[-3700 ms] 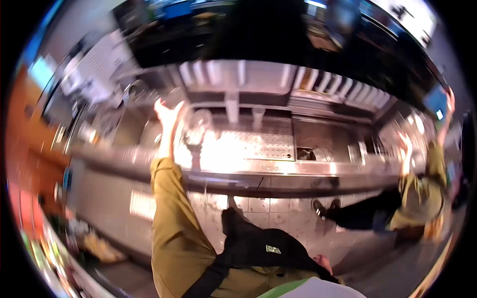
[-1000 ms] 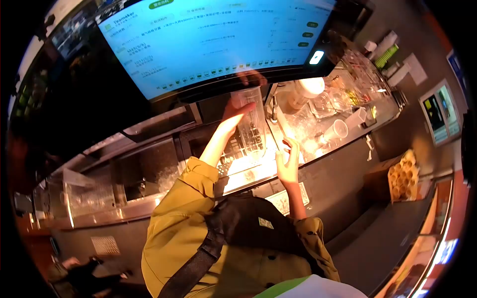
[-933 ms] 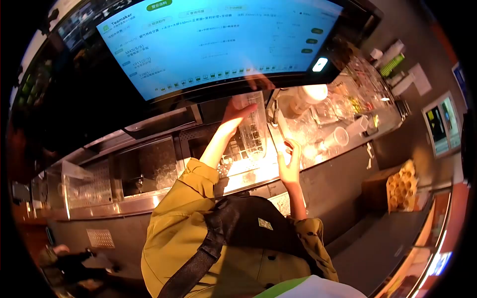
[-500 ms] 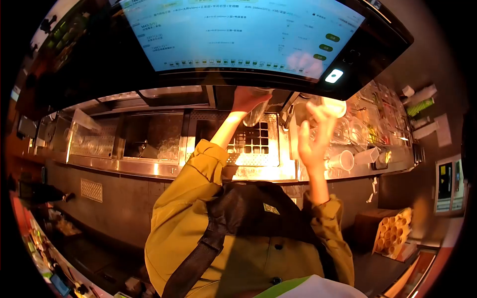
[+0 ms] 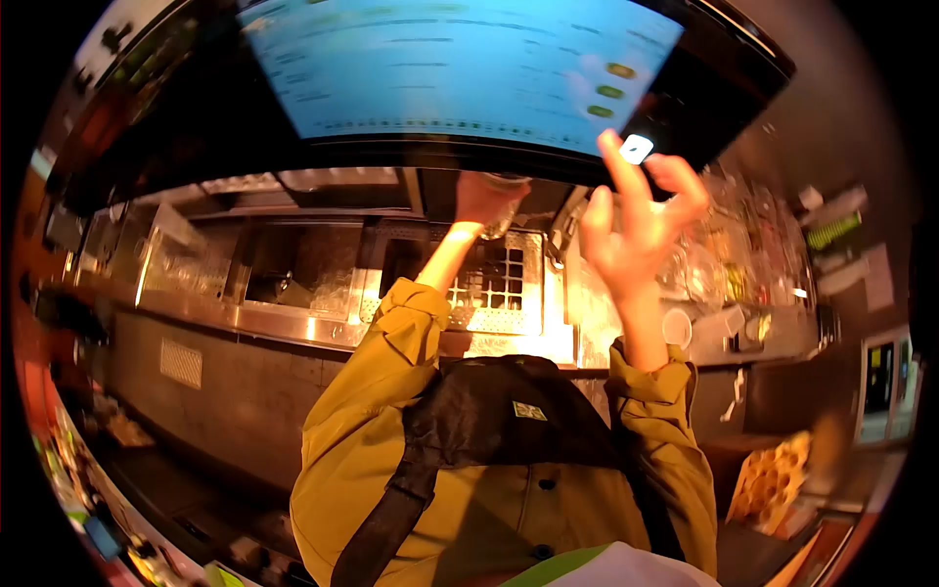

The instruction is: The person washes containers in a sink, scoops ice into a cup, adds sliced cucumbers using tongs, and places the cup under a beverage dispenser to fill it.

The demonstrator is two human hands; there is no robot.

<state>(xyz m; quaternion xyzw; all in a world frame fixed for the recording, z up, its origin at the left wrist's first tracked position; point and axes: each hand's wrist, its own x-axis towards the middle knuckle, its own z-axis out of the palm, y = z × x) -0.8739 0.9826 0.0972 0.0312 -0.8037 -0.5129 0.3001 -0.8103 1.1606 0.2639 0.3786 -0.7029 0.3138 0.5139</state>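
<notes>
My left hand (image 5: 479, 201) is wrapped round a clear cup (image 5: 502, 221), just under the lower edge of a large screen (image 5: 460, 68). The screen hides part of the cup's top. Below the cup lies a metal drain grate (image 5: 489, 279) set in the counter. My right hand (image 5: 638, 235) is raised at the screen's lower right corner, fingers apart and holding nothing. Its index fingertip overlaps the screen's edge, beside a small white lit square (image 5: 636, 149); whether it touches the glass I cannot tell.
Clear containers (image 5: 680, 264) crowd the counter on the right, with a white cup (image 5: 677, 328) near its front edge. To the left are steel counter wells (image 5: 303, 269). A holder with round openings (image 5: 771, 479) stands low at the right.
My right hand has risen from over the right counter to the screen's lower corner, with its index finger extended. My left hand keeps the cup in nearly the same place. The view has shifted slightly.
</notes>
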